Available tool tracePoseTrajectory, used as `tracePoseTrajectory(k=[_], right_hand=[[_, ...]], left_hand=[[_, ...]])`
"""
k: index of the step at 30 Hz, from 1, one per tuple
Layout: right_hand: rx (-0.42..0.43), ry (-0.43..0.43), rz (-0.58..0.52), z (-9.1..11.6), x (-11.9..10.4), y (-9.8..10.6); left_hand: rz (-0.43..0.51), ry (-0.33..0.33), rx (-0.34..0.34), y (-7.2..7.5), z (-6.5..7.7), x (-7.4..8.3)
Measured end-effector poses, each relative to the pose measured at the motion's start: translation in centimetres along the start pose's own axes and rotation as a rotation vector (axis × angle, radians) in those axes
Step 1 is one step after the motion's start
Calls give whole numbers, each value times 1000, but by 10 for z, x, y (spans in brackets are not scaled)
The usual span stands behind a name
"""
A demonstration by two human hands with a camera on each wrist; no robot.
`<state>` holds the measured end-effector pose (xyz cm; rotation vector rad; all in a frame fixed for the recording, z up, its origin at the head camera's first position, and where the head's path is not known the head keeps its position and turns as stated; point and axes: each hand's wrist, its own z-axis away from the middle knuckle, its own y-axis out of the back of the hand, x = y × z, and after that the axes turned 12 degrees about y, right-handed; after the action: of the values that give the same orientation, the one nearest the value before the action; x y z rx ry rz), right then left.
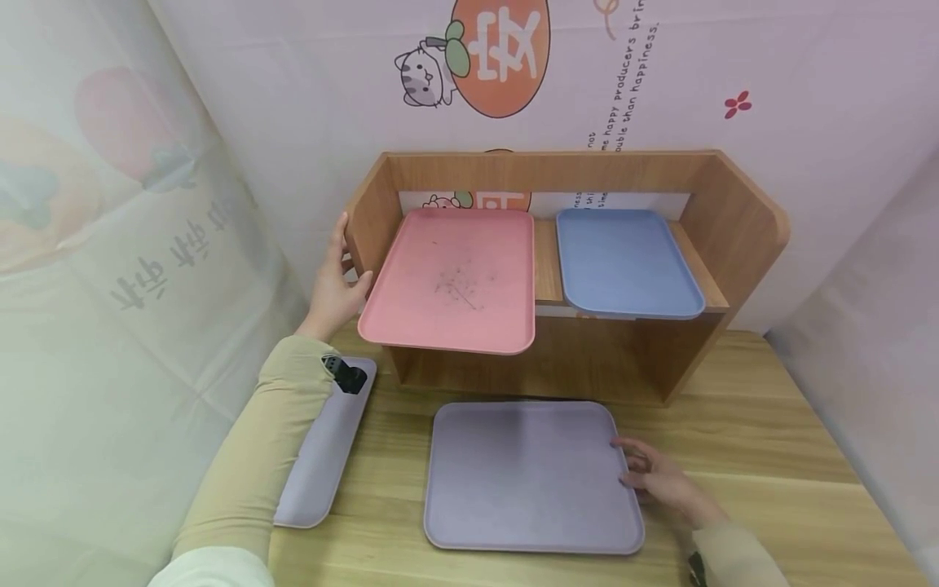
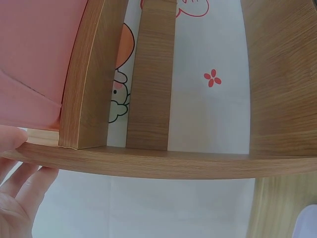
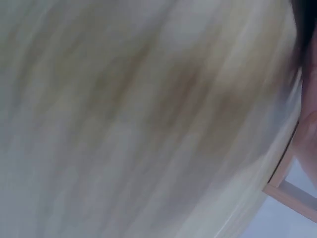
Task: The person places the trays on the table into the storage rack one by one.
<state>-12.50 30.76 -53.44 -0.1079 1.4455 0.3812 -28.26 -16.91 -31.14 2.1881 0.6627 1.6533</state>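
A wooden desktop shelf (image 1: 550,173) stands at the back of the table. My left hand (image 1: 333,289) grips its left side panel (image 2: 163,164), thumb on the inner face and fingers on the outer one, as the left wrist view shows. Beside that hand, a pink tray (image 1: 455,281) with dark marks lies on the upper board, overhanging the front. My right hand (image 1: 663,481) is at the right rim of a purple tray (image 1: 528,481) on the table before the shelf. Its thumb and forefinger are apart, their tips overlapping the rim. The right wrist view is mostly blurred.
A blue tray (image 1: 627,261) lies on the right of the upper board, its front edge past the board. Another purple tray (image 1: 330,456) lies at the table's left, partly hidden under my left forearm. Printed white cloth (image 1: 682,98) hangs behind the shelf and at both sides.
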Motion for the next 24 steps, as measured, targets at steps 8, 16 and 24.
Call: tracePoseTrajectory(k=[8,16,24], right_hand=[[6,46,-127,-4,-5,2],[-48,74,-257,-3,-7,5],[65,50,-327,-4,-6,9]], left_hand=[[12,-1,-3,0,-1,-1],[4,22,-7,0,-1,0],[-2,23,-11,0,-1,-2]])
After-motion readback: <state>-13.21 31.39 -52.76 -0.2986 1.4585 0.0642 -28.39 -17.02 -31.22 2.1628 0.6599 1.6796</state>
